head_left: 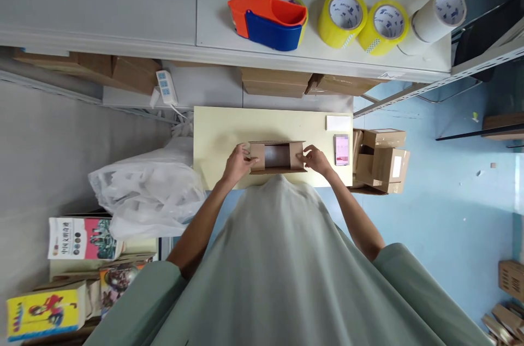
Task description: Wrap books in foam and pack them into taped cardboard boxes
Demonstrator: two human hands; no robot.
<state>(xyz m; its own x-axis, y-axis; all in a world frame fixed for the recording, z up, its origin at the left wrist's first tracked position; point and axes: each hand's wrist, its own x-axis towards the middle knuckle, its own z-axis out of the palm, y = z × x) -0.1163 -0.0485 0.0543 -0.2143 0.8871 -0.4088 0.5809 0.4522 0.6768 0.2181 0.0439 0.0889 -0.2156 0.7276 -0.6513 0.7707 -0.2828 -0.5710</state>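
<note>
A small brown cardboard box [277,156] lies open on a pale yellow table [216,133], its dark inside showing between raised end flaps. My left hand [238,163] grips the box's left end flap, fingers curled over it. My right hand [316,160] holds the right end flap the same way. Both forearms reach forward from my grey-green shirt.
A phone with a pink screen [341,149] and a white card [338,123] lie on the table's right. Stacked small boxes [385,160] stand beside it. A shelf above holds an orange-blue tape dispenser [268,21] and tape rolls [364,18]. White plastic bags [147,188] and books [77,239] sit left.
</note>
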